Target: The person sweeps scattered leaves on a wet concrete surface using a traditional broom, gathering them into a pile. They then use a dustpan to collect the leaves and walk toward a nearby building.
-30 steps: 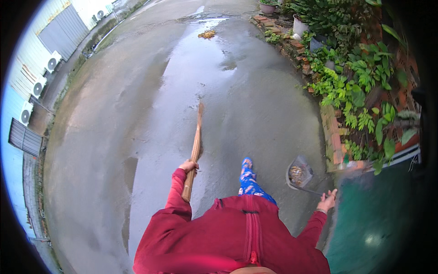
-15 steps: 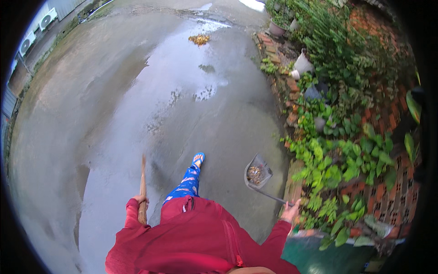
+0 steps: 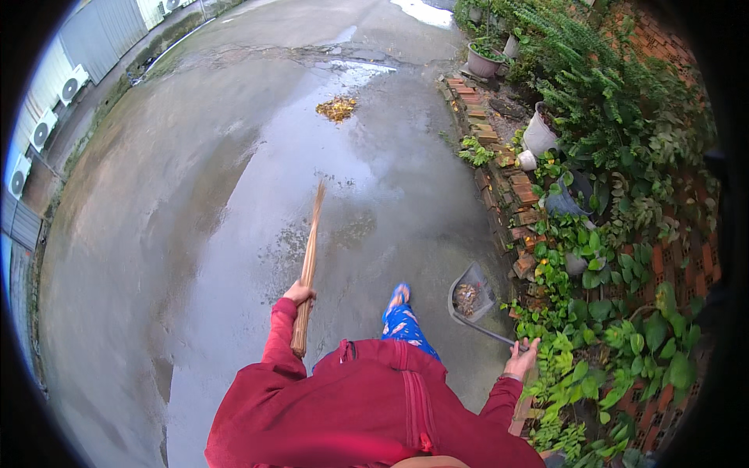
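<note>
My left hand (image 3: 299,293) is closed around a straw-coloured stick broom (image 3: 309,261). The broom's thin tips point forward over the wet concrete, and its thick end is near my jacket. On the other side, my right hand (image 3: 522,359) grips the end of a long-handled dustpan (image 3: 477,274). Its grey pan hangs out ahead of that hand, with dry leaves and bits of litter (image 3: 466,299) inside. Farther ahead, a small heap of yellow-brown leaves (image 3: 336,108) lies on the ground, apart from the broom.
Wet concrete (image 3: 234,257) stretches ahead. A low brick border (image 3: 511,199) with leafy plants (image 3: 601,312) runs close along my right. Pots stand in it, including a white one (image 3: 540,134) and a round planter (image 3: 484,61). Air-conditioner units (image 3: 74,84) line the far-left wall.
My left hand has swung forward and right with the broom. The leaf heap and plants appear nearer as I walk ahead. Both hands keep their hold.
</note>
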`<state>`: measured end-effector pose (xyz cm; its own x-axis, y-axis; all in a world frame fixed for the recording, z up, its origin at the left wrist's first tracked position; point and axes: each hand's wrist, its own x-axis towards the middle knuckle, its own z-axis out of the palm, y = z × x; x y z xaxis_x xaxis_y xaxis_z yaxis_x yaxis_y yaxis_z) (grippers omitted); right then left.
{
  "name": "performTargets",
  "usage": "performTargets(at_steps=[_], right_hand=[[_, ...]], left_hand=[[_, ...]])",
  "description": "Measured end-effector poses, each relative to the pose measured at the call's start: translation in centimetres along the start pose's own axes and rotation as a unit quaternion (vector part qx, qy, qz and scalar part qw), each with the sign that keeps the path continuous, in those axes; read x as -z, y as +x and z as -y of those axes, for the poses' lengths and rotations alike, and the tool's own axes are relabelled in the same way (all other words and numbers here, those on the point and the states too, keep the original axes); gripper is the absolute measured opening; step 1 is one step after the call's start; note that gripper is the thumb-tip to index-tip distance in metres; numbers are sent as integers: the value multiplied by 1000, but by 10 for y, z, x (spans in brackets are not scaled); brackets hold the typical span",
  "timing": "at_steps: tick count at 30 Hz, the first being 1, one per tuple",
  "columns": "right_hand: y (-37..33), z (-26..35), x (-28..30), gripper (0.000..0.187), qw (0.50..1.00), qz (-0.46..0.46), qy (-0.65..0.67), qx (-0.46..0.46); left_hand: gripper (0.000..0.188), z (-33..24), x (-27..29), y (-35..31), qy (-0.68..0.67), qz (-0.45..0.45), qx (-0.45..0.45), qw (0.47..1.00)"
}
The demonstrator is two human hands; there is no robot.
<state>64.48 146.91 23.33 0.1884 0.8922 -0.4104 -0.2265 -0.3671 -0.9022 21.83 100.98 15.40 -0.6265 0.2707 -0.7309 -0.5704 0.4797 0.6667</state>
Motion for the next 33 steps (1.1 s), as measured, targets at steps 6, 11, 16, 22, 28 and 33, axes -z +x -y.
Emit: performTargets(at_steps=[6, 11, 16, 22, 28, 33], right_hand=[[97, 0, -225, 52, 998, 56, -21, 17], [166, 30, -405, 51, 996, 43, -75, -28], [233, 20, -570, 53, 985, 150, -89, 14], [298, -25, -777, 49, 977, 188, -96, 30], [338, -18, -991, 46, 960, 254, -104, 56], [369, -12, -1178, 48, 935, 313, -159, 44]], left_hand=[[48, -156, -61, 134, 5, -33, 11, 999], [35, -216, -59, 187, 30, 1, 156, 987], [15, -226, -44, 247, -128, 5, 295, 947], [13, -285, -34, 415, -169, -25, 283, 944], [15, -478, -17, 559, -82, -78, 182, 977], [30, -646, -17, 636, -151, -74, 100, 981]])
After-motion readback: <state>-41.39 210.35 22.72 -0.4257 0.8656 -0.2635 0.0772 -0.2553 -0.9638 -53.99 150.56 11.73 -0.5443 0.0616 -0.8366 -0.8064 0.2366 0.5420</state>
